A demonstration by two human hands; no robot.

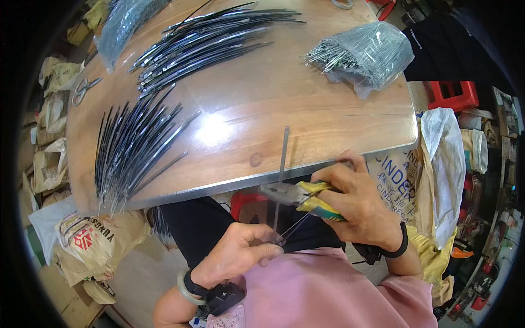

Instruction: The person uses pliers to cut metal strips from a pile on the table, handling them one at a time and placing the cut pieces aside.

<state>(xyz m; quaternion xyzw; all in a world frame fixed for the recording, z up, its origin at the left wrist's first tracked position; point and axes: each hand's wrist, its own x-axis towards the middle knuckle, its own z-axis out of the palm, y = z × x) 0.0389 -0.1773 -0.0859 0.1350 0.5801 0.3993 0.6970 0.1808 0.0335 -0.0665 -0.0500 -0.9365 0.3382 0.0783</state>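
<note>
In front of my lap, my left hand (232,254) pinches the lower end of a long, narrow dark strip (284,150) between thumb and finger. The strip stands nearly upright, its top reaching past the table's front edge. A thin wire (295,226) slants up from those fingertips toward my right hand (358,205). My right hand is closed around pliers (314,203) with yellow and green handles. Their grey jaws point left and overlap the strip in view; whether they grip it, I cannot tell. The wire's upper end is hidden by the right hand.
On the wooden table (328,117) lie two piles of black strips, a near pile (136,147) and a far pile (202,52). A plastic bag of thin wires (377,52) lies far right, scissors (83,90) far left. Sacks (101,246) and a red stool (453,94) flank the table.
</note>
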